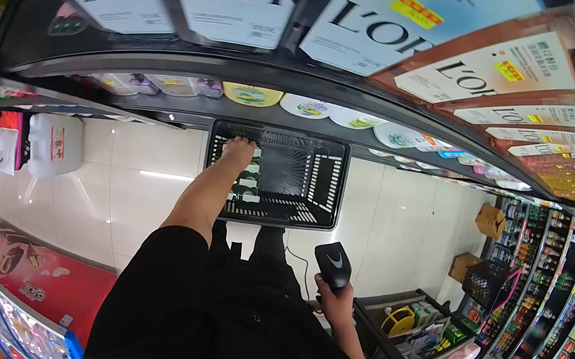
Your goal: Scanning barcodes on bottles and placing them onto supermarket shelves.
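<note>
A black plastic shopping basket stands on the floor against the shelf in front of me. Down its left side runs a row of several green items with white parts, perhaps bottles; the right part shows bare basket floor. My left hand reaches over the far end of this row, at the basket's far left corner. Its fingertips are hard to make out, so I cannot tell whether it grips an item. A black handheld barcode scanner is held by its handle in my right hand, clear of the basket on the near right side.
Shelves overhang the basket, with boxed products above and bottles below. A white jug is at left, a red-topped display case at lower left. A black bin of goods stands right. A cable hangs near the scanner.
</note>
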### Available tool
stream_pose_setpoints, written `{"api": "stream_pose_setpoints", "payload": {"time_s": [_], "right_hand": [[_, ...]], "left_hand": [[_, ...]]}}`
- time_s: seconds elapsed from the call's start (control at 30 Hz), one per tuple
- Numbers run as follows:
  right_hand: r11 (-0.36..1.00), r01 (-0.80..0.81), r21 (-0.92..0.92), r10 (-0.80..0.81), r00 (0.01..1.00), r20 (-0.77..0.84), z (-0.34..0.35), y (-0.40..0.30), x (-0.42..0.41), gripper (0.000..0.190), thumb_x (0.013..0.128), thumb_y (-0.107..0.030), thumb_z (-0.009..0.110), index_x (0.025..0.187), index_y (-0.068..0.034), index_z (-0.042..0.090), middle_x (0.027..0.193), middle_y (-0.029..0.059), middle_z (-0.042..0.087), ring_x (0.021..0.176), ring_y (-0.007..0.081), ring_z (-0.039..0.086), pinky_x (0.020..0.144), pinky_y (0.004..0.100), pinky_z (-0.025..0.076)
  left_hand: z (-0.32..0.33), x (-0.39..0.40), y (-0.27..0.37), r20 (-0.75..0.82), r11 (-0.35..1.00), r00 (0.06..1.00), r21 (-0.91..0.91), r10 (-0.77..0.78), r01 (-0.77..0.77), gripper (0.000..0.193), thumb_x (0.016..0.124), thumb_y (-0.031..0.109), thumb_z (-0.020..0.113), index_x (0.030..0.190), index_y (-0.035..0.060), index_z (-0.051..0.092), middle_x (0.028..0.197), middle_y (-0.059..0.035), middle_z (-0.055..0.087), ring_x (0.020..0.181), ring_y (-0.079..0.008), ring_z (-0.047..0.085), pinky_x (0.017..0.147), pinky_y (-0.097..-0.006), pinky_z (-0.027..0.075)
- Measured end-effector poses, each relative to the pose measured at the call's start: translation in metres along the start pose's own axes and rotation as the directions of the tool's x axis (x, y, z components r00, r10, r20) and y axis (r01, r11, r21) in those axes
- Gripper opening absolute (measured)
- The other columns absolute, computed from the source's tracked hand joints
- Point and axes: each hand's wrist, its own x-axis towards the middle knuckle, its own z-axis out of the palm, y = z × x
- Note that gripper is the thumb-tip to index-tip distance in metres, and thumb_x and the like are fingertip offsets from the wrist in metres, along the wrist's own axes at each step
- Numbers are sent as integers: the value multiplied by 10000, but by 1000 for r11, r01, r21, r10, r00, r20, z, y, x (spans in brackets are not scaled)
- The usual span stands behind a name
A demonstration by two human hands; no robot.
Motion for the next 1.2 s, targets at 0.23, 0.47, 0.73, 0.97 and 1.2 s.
{"api": "stream_pose_setpoints", "payload": {"time_s": [0.23,0.47,0.73,0.97,1.2], "right_hand": [[988,155,-17,-155,988,21,15,-15,17,249,916,-247,823,971,-36,703,760,6,641,636,102,609,569,289,525],[968,201,148,-226,958,176,50,-70,12,257,923,-173,811,1084,-20,682,735,-18,622,605,66,544,541,274,435],[814,574,89,-580,799,155,95,-83,19,280,929,-212,806,1108,-25,698,782,-12,661,641,85,580,582,286,469],[784,614,95,-621,773,132,100,-84,-4,310,918,-230,820,1105,-13,701,790,-5,670,676,96,593,613,298,483],[909,388,152,-410,898,160,67,-83,-13,309,926,-207,815,1127,-5,695,800,-6,673,650,65,568,574,263,454]], "left_hand": [[-79,-88,17,47,958,984,-243,170,-154,295,891,238,683,1129,78,756,1244,-190,686,1146,-366,679,965,-477,565],[-328,-302,-2,-962,782,75,167,263,-601,189,860,41,745,1043,47,701,1078,-114,698,1038,-327,660,905,-439,523],[-571,-348,-50,-993,975,-31,117,114,-188,387,972,269,689,1252,3,671,1255,-247,664,1172,-447,616,1007,-480,499],[-619,-290,-71,-960,997,267,81,80,-7,480,993,429,635,1312,73,673,1321,-254,656,1233,-467,594,1060,-508,477],[-568,-350,-62,-976,951,-95,211,194,-227,231,950,202,733,1087,17,740,1031,-210,729,953,-403,707,829,-451,570]]}}
